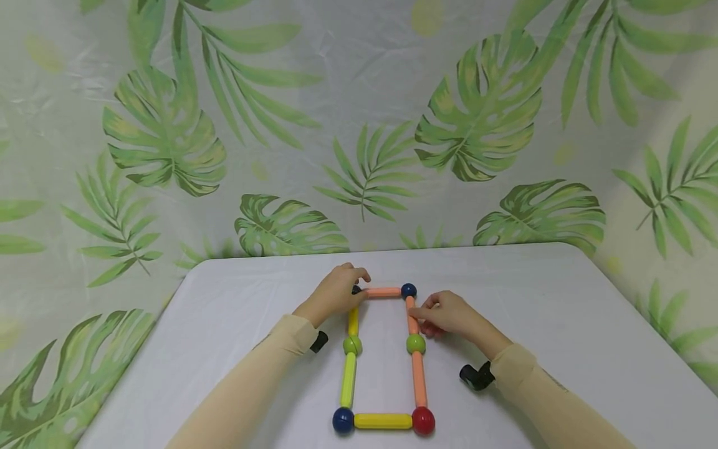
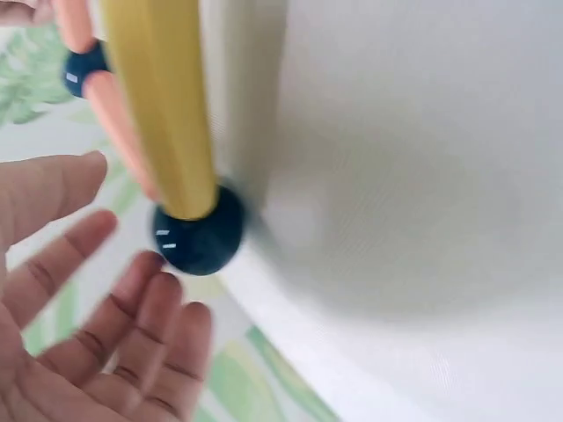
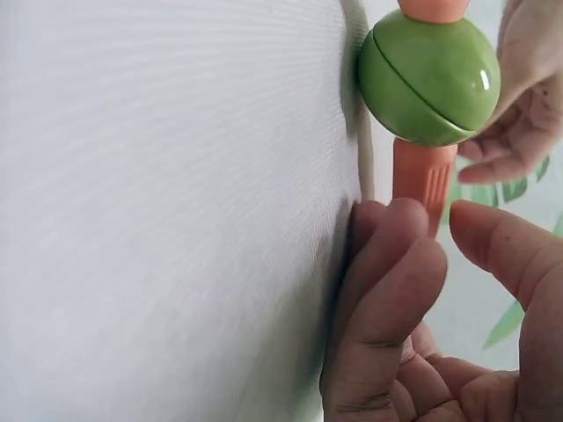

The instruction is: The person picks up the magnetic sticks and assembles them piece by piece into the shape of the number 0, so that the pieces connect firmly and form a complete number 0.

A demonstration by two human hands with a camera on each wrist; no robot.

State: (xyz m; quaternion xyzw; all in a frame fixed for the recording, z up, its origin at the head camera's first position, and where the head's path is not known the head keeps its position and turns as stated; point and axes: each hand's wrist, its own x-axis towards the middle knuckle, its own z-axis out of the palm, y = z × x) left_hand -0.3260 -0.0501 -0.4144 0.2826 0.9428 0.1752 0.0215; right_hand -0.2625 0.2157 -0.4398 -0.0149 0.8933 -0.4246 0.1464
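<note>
A frame of coloured rods and balls lies on the white table. My left hand (image 1: pixel 335 290) is at its far-left corner, fingers loosely spread beside the dark blue ball (image 2: pixel 201 233). Above that ball in the left wrist view is the yellow rod (image 2: pixel 163 105), apart from the thumb. On the far right side, my right hand (image 1: pixel 451 315) pinches the orange rod (image 3: pixel 424 171) between thumb and curled fingers, just beyond the green ball (image 3: pixel 431 79). Another dark blue ball (image 1: pixel 409 290) forms the far-right corner, joined to the left one by an orange rod (image 1: pixel 384 292).
Nearer me, a lime rod (image 1: pixel 348 380) and another orange rod (image 1: pixel 419 380) form the sides. A yellow rod (image 1: pixel 383 421) joins a blue ball (image 1: pixel 343 421) and a red ball (image 1: pixel 423 421). A leaf-patterned cloth (image 1: pixel 370 125) hangs behind the table (image 1: pixel 561 312).
</note>
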